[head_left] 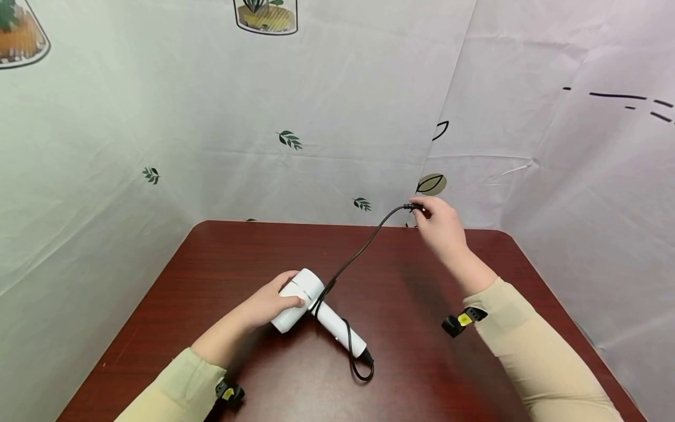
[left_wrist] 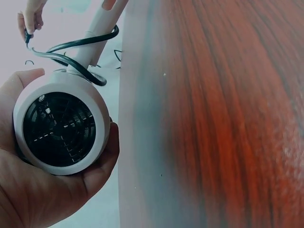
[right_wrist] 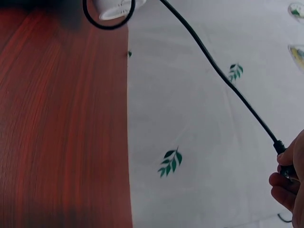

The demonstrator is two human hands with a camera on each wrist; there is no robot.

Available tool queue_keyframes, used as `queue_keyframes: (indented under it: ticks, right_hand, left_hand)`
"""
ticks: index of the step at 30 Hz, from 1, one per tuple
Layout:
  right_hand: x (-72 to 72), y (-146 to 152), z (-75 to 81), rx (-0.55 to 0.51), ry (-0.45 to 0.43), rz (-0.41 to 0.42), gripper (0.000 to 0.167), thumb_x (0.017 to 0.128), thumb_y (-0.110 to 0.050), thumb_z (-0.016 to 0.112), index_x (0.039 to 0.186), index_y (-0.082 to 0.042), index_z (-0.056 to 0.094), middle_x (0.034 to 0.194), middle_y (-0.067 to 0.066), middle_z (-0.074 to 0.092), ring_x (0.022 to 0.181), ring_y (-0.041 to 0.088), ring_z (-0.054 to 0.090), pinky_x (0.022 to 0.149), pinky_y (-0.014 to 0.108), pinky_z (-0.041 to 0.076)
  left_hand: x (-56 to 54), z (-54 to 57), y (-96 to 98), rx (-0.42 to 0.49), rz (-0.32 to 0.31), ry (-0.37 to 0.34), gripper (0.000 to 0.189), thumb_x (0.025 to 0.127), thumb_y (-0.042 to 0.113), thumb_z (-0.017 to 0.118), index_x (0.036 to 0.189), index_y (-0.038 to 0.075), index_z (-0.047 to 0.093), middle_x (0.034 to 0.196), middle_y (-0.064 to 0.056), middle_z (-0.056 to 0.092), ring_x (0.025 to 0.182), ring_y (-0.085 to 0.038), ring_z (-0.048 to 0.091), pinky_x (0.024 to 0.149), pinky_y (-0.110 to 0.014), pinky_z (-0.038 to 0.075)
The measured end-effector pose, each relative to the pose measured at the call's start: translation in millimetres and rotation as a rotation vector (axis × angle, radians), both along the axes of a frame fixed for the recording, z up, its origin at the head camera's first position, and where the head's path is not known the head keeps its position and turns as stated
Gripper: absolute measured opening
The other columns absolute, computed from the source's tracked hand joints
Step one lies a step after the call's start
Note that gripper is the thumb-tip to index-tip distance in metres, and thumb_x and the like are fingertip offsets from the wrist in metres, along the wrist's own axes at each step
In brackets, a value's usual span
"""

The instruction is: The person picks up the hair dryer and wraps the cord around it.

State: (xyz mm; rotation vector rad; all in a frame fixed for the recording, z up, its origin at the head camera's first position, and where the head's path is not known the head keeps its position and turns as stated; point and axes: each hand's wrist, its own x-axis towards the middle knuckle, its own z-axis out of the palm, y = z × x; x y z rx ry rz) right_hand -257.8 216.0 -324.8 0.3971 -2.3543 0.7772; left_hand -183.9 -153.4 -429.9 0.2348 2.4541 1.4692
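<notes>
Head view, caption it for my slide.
Left hand grips a white hair dryer; right hand holds up its black cord by one end.

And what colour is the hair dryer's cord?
The cord is black; it shows best in the right wrist view.

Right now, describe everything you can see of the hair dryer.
The hair dryer is white and plastic-looking: round barrel, dark grille at one end, straight handle slanting toward the person's right. The left hand grips the barrel over the table. A black cord loops round the handle and runs to the right hand.
</notes>
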Motion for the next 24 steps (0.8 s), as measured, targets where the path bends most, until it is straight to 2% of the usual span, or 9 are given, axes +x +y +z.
queue_keyframes:
  ticks: [12,24]
  right_hand:
    - [-14.1,17.8,-12.7,-0.028,-0.017,-0.042,0.026,0.091,0.000,0.064,0.116,-0.003,0.072,0.114,0.018,0.068,0.100,0.032,0.064,0.083,0.045,0.050]
    - [-21.0,29.2,-14.8,-0.062,-0.102,-0.132,0.028,0.094,-0.006,0.061,0.120,-0.005,0.071,0.116,0.018,0.067,0.100,0.031,0.064,0.082,0.045,0.050]
  left_hand:
    - [-0.1,3.7,-1.5,0.007,-0.035,-0.001,0.077,0.081,0.021,0.073,0.149,0.013,0.039,0.107,-0.010,0.060,0.075,-0.021,0.060,0.062,-0.035,0.051]
    - [0.2,5.4,-3.1,0.001,-0.053,0.010,0.076,0.081,0.020,0.072,0.149,0.014,0.040,0.107,-0.010,0.060,0.076,-0.021,0.060,0.063,-0.035,0.051]
